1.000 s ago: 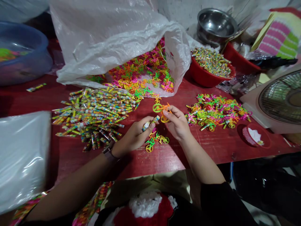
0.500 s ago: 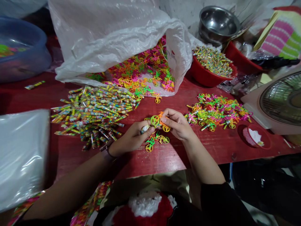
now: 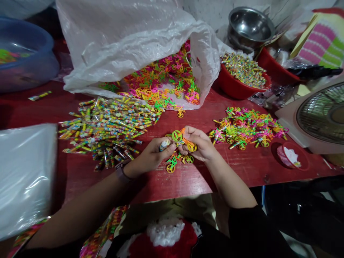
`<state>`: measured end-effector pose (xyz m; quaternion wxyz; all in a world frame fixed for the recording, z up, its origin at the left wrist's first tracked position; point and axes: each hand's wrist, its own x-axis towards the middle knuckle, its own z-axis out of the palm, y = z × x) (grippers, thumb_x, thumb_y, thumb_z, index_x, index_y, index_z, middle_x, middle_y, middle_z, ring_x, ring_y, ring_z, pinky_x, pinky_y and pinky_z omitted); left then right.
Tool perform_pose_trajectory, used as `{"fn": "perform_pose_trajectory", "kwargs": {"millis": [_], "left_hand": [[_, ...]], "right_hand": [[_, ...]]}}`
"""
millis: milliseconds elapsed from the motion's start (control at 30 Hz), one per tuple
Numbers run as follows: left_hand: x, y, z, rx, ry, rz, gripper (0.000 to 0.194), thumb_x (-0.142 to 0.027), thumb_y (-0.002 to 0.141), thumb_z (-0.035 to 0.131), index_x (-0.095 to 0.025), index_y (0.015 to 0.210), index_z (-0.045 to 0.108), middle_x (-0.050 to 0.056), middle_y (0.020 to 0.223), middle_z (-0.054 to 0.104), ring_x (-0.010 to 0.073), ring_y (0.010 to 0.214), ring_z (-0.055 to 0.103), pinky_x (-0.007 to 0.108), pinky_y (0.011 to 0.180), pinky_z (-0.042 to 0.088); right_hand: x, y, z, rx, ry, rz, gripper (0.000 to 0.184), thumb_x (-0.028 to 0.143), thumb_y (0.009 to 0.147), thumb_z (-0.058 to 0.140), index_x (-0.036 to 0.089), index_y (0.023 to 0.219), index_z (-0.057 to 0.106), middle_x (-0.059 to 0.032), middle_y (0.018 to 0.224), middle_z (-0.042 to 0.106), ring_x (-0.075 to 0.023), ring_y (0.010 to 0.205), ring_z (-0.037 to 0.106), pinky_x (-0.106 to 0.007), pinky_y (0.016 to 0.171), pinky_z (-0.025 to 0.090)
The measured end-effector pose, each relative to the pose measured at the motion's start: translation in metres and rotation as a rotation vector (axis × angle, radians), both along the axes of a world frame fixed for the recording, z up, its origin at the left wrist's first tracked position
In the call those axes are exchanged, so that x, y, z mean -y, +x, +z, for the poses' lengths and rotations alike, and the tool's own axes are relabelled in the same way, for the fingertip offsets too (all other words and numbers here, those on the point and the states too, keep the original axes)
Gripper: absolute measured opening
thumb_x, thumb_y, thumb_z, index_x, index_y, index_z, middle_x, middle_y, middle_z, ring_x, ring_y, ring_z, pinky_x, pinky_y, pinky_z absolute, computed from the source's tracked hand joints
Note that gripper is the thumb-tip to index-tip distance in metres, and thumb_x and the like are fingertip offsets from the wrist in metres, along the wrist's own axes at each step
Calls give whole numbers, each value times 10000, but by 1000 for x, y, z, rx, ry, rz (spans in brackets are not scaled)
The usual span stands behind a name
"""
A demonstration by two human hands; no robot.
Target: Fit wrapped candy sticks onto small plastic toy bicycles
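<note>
"What does the left hand (image 3: 150, 158) have?"

"A wrapped candy stick (image 3: 164, 145). The fingers are pressed close around it."

"And the right hand (image 3: 201, 144)?"

"Its fingers (image 3: 192, 134) pinch a plastic toy bike (image 3: 182, 139), green and orange."

"Where is that bike?"

"Up off the red table (image 3: 188, 182), between the two hands, just above another toy bike (image 3: 176, 163)."

"What is near them?"

"A big heap of candy sticks (image 3: 104, 129) on the left, and a heap of toy bikes (image 3: 247, 128) on the right."
</note>
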<state>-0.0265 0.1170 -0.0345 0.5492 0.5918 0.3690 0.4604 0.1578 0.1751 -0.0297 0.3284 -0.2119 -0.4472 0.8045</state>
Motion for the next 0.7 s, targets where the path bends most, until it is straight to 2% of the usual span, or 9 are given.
{"fn": "perform_pose_trajectory", "kwargs": {"millis": [133, 267, 367, 567, 633, 700], "left_hand": [[1, -3, 10, -14, 44, -5, 454, -573, 936, 638, -153, 766, 657, -9, 625, 568, 104, 562, 461, 237, 570, 424], [0, -6, 8, -69, 68, 18, 460, -574, 948, 617, -145, 794, 680, 39, 714, 663, 140, 643, 571, 254, 618, 471], [-2, -6, 0, -114, 116, 47, 435, -540, 974, 582, -149, 822, 694, 68, 799, 716, 184, 768, 651, 287, 724, 514], [-3, -1, -13, -204, 128, 156, 389, -473, 995, 550, -139, 838, 674, 25, 739, 660, 137, 652, 536, 259, 603, 405], [-4, 1, -15, -215, 104, 174, 374, -468, 999, 547, -142, 855, 663, 11, 722, 634, 129, 636, 508, 259, 587, 375], [-6, 0, -15, -235, 70, 177, 360, -464, 1003, 548, -153, 845, 639, -10, 679, 582, 120, 609, 471, 262, 569, 342]], "right_hand": [[5, -4, 0, -19, -16, -20, 298, 392, 855, 773, 186, 867, 558, 16, 668, 655, -117, 505, 597, -233, 505, 462], [8, -8, -2, 41, 86, -84, 329, 422, 878, 767, 222, 868, 505, 26, 696, 650, -125, 534, 598, -238, 526, 445], [11, -9, -4, 90, 214, -183, 333, 439, 915, 730, 242, 870, 466, 42, 685, 612, -123, 548, 563, -249, 559, 433], [17, -19, -14, 313, 635, -492, 299, 457, 980, 631, 243, 871, 453, 12, 831, 509, -141, 718, 509, -285, 681, 445], [14, -23, -17, 392, 731, -537, 275, 443, 997, 598, 240, 875, 458, 6, 843, 497, -144, 729, 492, -288, 680, 433], [5, -17, -14, 473, 783, -514, 247, 430, 991, 601, 234, 886, 493, 3, 837, 526, -144, 732, 502, -290, 681, 430]]}}
